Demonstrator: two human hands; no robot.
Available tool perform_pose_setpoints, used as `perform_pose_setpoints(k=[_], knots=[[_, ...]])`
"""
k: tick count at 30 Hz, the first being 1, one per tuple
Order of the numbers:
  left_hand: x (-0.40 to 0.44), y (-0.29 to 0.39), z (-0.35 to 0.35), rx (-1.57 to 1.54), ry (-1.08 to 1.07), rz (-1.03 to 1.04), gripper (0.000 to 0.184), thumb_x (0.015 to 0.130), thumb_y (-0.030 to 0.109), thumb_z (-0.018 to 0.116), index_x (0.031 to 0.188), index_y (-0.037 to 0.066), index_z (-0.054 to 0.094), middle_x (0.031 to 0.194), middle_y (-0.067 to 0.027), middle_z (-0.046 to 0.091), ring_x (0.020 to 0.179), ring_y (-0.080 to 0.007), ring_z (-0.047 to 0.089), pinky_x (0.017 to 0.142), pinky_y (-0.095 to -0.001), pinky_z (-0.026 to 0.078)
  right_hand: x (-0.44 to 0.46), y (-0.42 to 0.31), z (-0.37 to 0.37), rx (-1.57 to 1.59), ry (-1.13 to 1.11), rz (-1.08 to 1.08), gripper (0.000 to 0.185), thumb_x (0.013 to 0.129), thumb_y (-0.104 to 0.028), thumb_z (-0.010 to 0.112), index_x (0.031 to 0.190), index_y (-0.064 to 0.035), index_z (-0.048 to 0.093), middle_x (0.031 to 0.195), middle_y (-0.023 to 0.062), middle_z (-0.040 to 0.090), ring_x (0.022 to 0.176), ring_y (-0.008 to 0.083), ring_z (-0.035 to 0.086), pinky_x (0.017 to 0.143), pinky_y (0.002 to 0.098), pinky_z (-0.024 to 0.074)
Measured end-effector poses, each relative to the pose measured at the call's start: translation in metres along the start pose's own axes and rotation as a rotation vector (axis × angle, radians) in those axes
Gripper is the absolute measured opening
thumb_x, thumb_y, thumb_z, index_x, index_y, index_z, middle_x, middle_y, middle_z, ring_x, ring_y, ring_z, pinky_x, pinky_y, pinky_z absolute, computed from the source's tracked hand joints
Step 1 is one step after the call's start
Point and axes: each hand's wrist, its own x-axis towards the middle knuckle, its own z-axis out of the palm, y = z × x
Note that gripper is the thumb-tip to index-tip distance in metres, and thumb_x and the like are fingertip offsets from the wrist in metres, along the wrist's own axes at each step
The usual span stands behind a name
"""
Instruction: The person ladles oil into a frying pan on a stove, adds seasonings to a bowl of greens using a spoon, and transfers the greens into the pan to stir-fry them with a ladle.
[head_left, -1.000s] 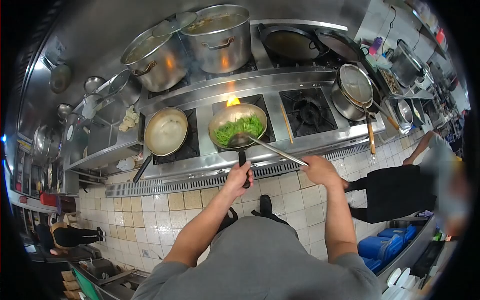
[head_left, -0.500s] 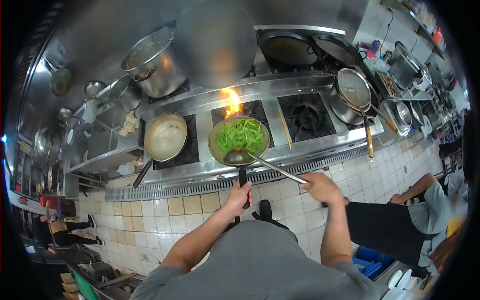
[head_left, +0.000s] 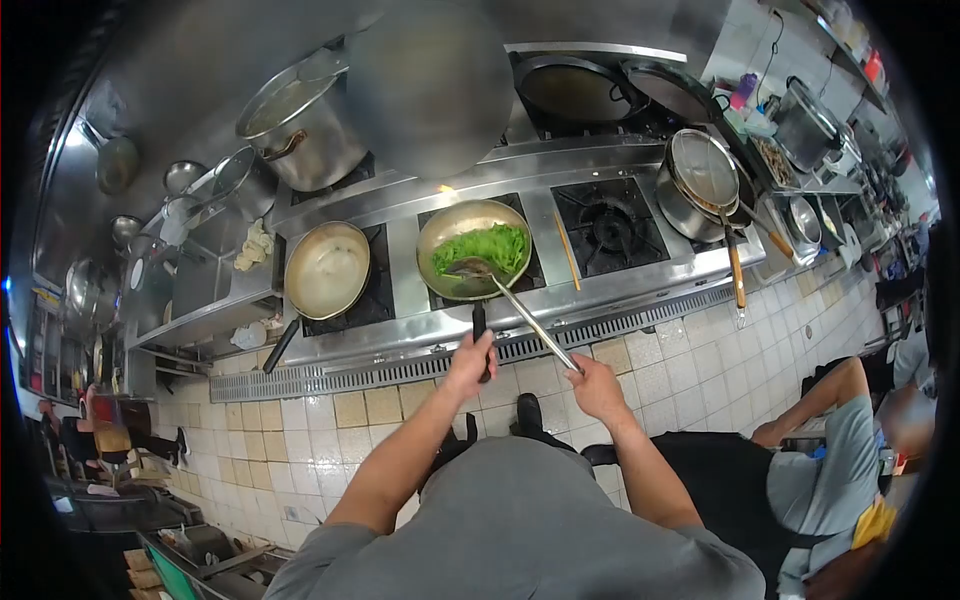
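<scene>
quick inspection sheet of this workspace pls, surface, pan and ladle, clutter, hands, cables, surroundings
Surface: steel stove; small flame behind the pan.
Job's things: pan over a burner, holding chopped greens; ladle with its bowl in the pan.
Clutter: wooden stick between burners; strainer on a pot; second pan to the left.
Grippers: left hand grips the pan handle; right hand holds the ladle.
Cables: dark cord on the right-hand wall, away from the hands.
Surroundings: tiled floor; another person close on the right.
</scene>
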Motion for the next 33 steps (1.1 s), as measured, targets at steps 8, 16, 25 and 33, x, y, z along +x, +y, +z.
perform_pose_setpoints(k=[8,16,25,33], knots=[[0.012,0.029,-0.006,-0.056,0.014,-0.128,0.022,0.103,0.03,0.057,0.103,0.01,0.049,0.074,-0.0031,0.055,0.055,-0.015,0.054,0.045,-0.0329,0.046,0.052,-0.03,0.019,-0.042,0.116,-0.065,0.036,0.093,-0.019,0.061,0.127,-0.0068,0.06,0.103,0.0267,0.068,0.099,0.0468,0.063,0.086,0.0511,0.0512],[-0.001,0.026,-0.015,-0.163,0.01,-0.16,0.02,0.103,0.028,0.055,0.112,0.012,0.049,0.079,-0.0027,0.055,0.059,-0.016,0.054,0.052,-0.035,0.048,0.043,-0.021,-0.042,-0.35,-0.146,-0.041,0.031,0.095,-0.016,0.056,0.12,0.0022,0.055,0.097,0.0279,0.069,0.094,0.0464,0.066,0.083,0.0547,0.0523],[0.0,0.026,-0.016,-0.162,-0.013,-0.181,0.015,0.105,0.027,0.053,0.11,0.014,0.05,0.079,-0.0017,0.054,0.061,-0.015,0.051,0.055,-0.0332,0.046,0.063,-0.049,0.012,-0.35,-0.029,0.0,0.041,0.093,-0.015,0.059,0.132,-0.0042,0.055,0.105,0.0254,0.069,0.101,0.0424,0.066,0.087,0.0534,0.0516],[0.003,0.017,-0.007,-0.211,-0.031,-0.198,0.017,0.105,0.028,0.053,0.109,0.012,0.048,0.082,-0.0045,0.058,0.065,-0.0176,0.058,0.057,-0.0369,0.052,0.067,-0.03,0.032,-0.251,0.03,-0.041,0.048,0.094,-0.018,0.059,0.14,-0.0058,0.051,0.108,0.0248,0.069,0.102,0.0425,0.065,0.087,0.0529,0.0514]])
